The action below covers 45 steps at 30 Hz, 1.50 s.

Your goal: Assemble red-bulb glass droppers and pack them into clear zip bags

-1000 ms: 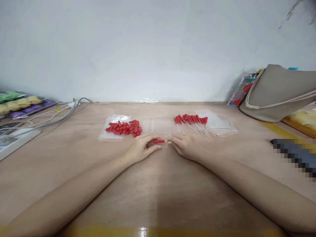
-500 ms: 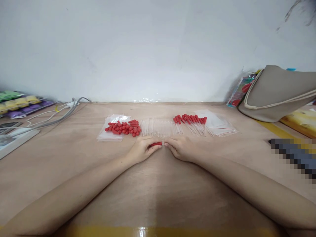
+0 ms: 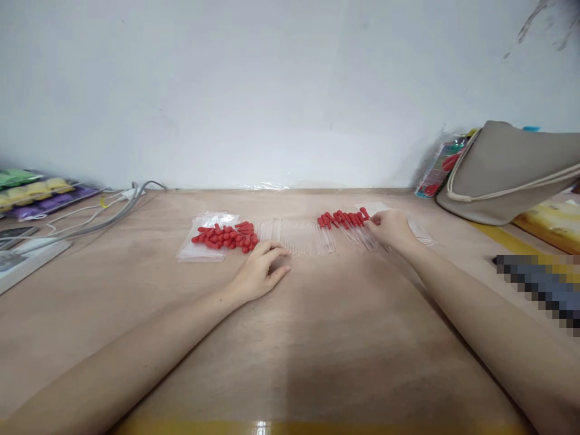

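Well, one small dropper with a round red rubbery bulb (image 3: 364,212) is right at the fingertips of the right hand (image 3: 390,228). Its bulb pokes up just past the finger ends, tilted, and the fingers hide the rest. These fingertips are bunched close together, but I can't tell if they squeeze the dropper. Just to the left of it is a row of red-topped droppers with thin clear stems (image 3: 347,220), all on the table. A flat see-through plastic bag (image 3: 377,207) lies behind the right hand, partly covered by it.

Next along the row are many thin clear tubes (image 3: 294,237), side by side. The left hand (image 3: 264,270) is near them, its thumb and fingers apart with a gap between. Just past its knuckles, a pile of loose red bulbs (image 3: 228,235) sits on flat see-through bags (image 3: 199,249).

Everything is on a light brown wooden table (image 3: 254,362). Far right is a big grey-brown bag with cream cords (image 3: 516,169). Far left are grey and white wires (image 3: 115,212).
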### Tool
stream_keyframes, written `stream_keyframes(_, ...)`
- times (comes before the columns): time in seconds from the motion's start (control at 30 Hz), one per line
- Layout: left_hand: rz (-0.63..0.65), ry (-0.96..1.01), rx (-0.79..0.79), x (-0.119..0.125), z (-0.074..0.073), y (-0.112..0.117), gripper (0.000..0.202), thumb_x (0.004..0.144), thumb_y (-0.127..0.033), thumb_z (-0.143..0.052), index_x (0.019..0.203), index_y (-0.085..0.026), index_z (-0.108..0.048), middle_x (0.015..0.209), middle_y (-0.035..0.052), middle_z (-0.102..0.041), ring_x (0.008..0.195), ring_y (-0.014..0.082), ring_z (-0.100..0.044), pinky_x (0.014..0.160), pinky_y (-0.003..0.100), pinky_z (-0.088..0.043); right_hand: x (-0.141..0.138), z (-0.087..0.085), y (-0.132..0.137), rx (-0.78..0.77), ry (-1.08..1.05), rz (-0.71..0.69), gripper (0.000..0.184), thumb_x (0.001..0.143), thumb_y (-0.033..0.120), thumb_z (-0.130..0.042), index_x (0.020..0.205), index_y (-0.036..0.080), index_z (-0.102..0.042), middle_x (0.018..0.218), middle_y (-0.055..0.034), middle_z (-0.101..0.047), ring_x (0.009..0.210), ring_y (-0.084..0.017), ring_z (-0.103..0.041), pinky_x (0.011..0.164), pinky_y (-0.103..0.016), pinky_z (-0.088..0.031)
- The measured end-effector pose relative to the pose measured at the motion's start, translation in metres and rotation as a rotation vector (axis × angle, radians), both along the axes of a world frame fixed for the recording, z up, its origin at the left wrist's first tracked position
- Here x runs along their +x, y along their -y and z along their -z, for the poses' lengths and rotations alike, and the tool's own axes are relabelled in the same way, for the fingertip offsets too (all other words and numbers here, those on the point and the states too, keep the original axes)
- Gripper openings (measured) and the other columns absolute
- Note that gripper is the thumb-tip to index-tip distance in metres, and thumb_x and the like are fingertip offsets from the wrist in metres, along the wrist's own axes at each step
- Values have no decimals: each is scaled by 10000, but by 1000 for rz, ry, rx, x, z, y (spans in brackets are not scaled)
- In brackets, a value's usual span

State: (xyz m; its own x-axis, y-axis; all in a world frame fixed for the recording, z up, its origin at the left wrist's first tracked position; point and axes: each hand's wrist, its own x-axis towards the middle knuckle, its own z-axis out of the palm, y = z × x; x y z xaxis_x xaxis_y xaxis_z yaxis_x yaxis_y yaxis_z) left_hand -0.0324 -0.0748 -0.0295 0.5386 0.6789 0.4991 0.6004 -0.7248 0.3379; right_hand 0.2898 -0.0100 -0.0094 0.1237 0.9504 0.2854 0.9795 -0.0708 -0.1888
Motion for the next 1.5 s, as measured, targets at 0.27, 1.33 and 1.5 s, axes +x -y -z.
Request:
stream_keyframes(0.27, 4, -13, -23, 1, -1, 0, 191, 803, -224, -535, 986, -200, -586, 1013, 67, -517, 929, 198, -501, 774, 342, -465, -28, -2, 14, 28, 50, 66, 311, 771, 393, -464, 914, 171, -630, 853, -117, -652, 798, -251, -594, 613, -303, -385)
stream_keyframes(1.33, 34, -8, -22, 1, 2, -2, 135, 812, -231, -529, 915, -191, -608, 972, 62, -529, 878, 180, -523, 763, 337, -468, -83, -3, 22, -57, -45, -116, 209, 753, 277, -472, 749, 191, -663, 777, -72, -665, 757, -214, -602, 590, -278, -391)
stream_keyframes(1.5, 29, -8, -23, 1, 2, -3, 130, 810, -229, -531, 905, -189, -610, 969, 62, -530, 877, 180, -521, 768, 337, -459, -88, -6, 23, -141, 2, -70, 314, 789, 326, -420, 787, 138, -672, 772, -133, -657, 762, -268, -614, 586, -323, -404)
